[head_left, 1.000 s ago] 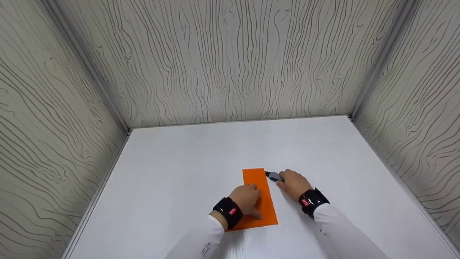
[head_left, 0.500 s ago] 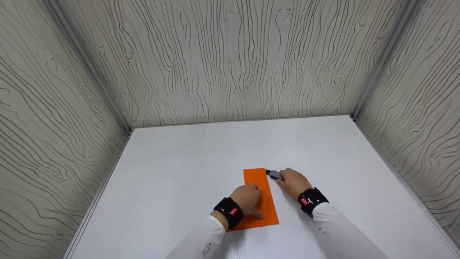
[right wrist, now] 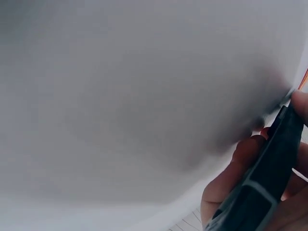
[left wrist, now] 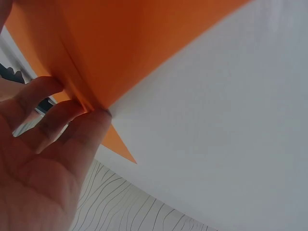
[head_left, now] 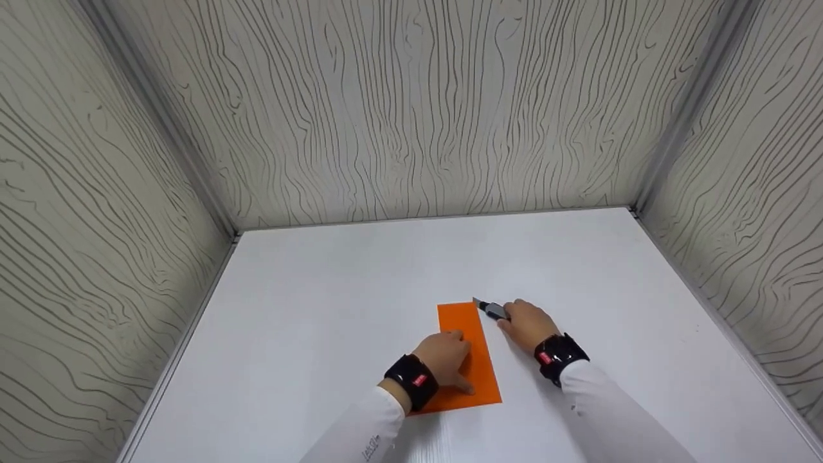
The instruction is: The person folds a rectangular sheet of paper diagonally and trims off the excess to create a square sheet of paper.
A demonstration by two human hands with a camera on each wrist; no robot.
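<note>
A folded sheet of orange paper [head_left: 481,366] lies on the white table. My left hand [head_left: 441,357] rests on it, thumb spread away from the fingers; in the left wrist view the fingertips [left wrist: 98,118] press the paper, whose upper layer bulges up above a pointed lower corner. My right hand [head_left: 528,325] grips a grey and black utility knife [head_left: 495,311], also seen in the right wrist view as a dark handle [right wrist: 262,180] between thumb and fingers. The knife's bare blade points at the paper's far right corner; I cannot tell whether it touches.
The white tabletop [head_left: 334,289] extends around the paper on all sides. Wood-grain panels [head_left: 411,116] stand behind it and at both sides, with grey metal posts at the corners. Black bands [head_left: 559,358] circle both wrists.
The knife has shifted slightly away from me, its tip now at the paper's far right corner with the blade showing more clearly. The left hand keeps its place on the paper.
</note>
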